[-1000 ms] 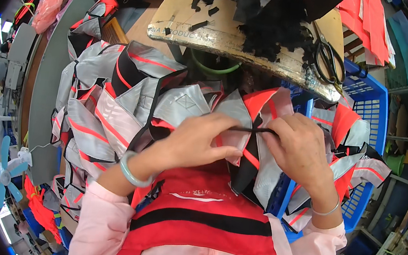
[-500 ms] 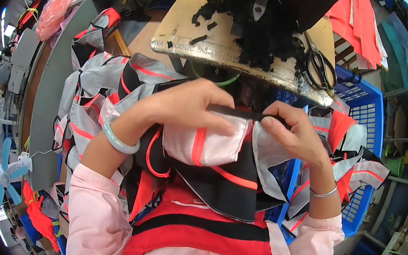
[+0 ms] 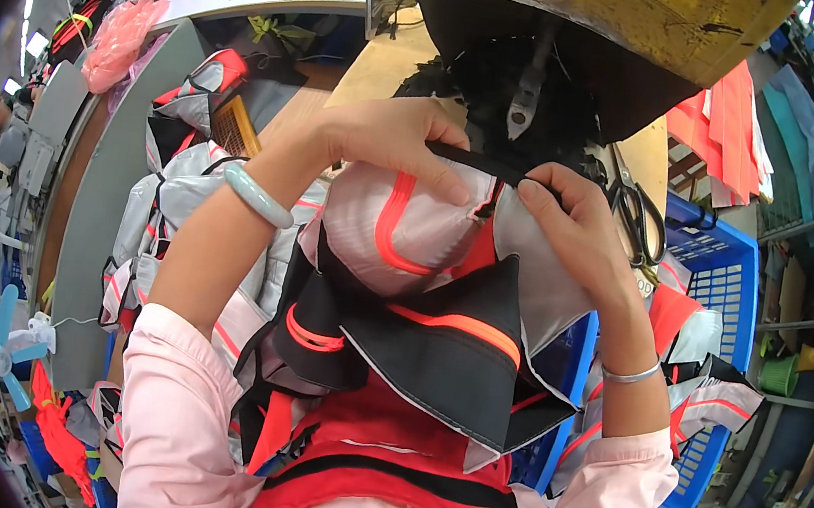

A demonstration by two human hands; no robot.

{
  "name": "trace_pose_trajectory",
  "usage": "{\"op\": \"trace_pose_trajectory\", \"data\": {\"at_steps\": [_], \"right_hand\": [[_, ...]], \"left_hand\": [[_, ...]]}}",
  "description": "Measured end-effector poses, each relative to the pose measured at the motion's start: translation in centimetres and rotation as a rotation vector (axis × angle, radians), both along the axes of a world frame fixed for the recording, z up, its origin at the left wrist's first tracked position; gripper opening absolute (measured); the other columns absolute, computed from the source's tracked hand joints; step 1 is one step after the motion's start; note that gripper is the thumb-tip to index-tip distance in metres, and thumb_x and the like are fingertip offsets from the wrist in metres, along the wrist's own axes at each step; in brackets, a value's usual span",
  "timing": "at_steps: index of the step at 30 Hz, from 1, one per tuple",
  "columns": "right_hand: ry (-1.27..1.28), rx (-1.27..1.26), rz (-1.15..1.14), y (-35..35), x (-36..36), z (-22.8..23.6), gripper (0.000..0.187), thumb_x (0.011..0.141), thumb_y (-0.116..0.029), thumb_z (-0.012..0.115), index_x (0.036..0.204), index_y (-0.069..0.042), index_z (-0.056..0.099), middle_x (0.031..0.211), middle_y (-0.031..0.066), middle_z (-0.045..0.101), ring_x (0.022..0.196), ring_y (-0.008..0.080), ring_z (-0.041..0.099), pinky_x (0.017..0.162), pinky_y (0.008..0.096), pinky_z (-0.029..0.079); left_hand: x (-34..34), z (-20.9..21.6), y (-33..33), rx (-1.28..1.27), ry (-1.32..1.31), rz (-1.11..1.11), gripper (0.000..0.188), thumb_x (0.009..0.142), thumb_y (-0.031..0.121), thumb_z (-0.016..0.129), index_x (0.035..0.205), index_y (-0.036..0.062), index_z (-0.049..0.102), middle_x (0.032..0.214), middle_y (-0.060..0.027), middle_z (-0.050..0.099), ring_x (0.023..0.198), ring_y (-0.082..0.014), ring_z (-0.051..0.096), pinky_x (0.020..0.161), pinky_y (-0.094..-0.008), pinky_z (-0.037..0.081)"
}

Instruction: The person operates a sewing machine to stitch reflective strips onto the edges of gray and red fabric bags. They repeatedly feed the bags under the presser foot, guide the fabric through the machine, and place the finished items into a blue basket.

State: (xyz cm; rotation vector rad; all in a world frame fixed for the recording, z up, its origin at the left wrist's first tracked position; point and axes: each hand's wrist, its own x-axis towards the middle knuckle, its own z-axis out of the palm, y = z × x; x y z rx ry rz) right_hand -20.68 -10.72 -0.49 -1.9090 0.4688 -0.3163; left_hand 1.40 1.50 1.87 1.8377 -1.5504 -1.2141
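Observation:
A sewn fabric piece (image 3: pixel 356 213) in pale grey and black, with bright orange-red stripes, hangs between my two hands and drapes down over my red apron (image 3: pixel 357 429). Along its upper edge runs a narrow black strip (image 3: pixel 477 165). My left hand (image 3: pixel 390 137) pinches the strip's left part between thumb and fingers. The strip's right part is gripped by my right hand (image 3: pixel 572 213), thumb on top and fingers curled. Just beyond them a pointed metal part (image 3: pixel 521 117) with a small hole sticks out from beneath a worn yellow housing (image 3: pixel 595 10).
Black scraps (image 3: pixel 482 82) lie around the metal part. Black-handled scissors (image 3: pixel 641 212) rest at the worktable's right. A blue basket (image 3: pixel 747 283) with similar pieces stands to the right. More grey pieces (image 3: pixel 139 224) are heaped at left, beside a grey panel (image 3: pixel 86 248).
Both hands have moved farther away from me with the fabric piece, closer to the metal part. The view has shifted, and the yellow housing now covers more of the worktable.

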Motion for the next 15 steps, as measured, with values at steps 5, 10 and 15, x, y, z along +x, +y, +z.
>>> {"op": "trace_pose_trajectory", "data": {"at_steps": [5,10,15], "right_hand": [[0.024,0.078,0.016,-1.7,1.4,-0.7,0.027,0.093,-0.024,0.056,0.094,0.002,0.062,0.073,0.0007,0.058,0.07,0.0063,0.049,0.063,0.0249,0.043],[0.055,0.059,0.019,-2.5,2.0,-0.6,0.028,0.093,-0.026,0.057,0.096,0.001,0.063,0.075,0.0002,0.059,0.071,0.006,0.05,0.064,0.0242,0.043],[0.041,0.093,0.011,-2.7,2.1,-0.4,0.028,0.094,-0.026,0.057,0.095,0.001,0.063,0.077,-0.0004,0.06,0.072,0.0059,0.051,0.066,0.0234,0.043]], "left_hand": [[1.4,-0.7,-1.5,-0.012,0.098,-0.012,0.044,0.073,0.031,0.081,0.098,-0.0025,0.067,0.08,0.0012,0.064,0.072,-0.0051,0.055,0.065,-0.0227,0.046],[2.4,-1.3,-2.0,0.015,0.128,0.002,0.055,0.072,0.036,0.082,0.107,-0.004,0.067,0.091,-0.0051,0.068,0.082,-0.0118,0.061,0.076,-0.0246,0.048],[2.4,-1.7,-2.3,-0.011,0.165,0.053,0.048,0.072,0.033,0.083,0.1,-0.0035,0.067,0.083,-0.0002,0.065,0.075,-0.006,0.057,0.069,-0.0219,0.047]]}}
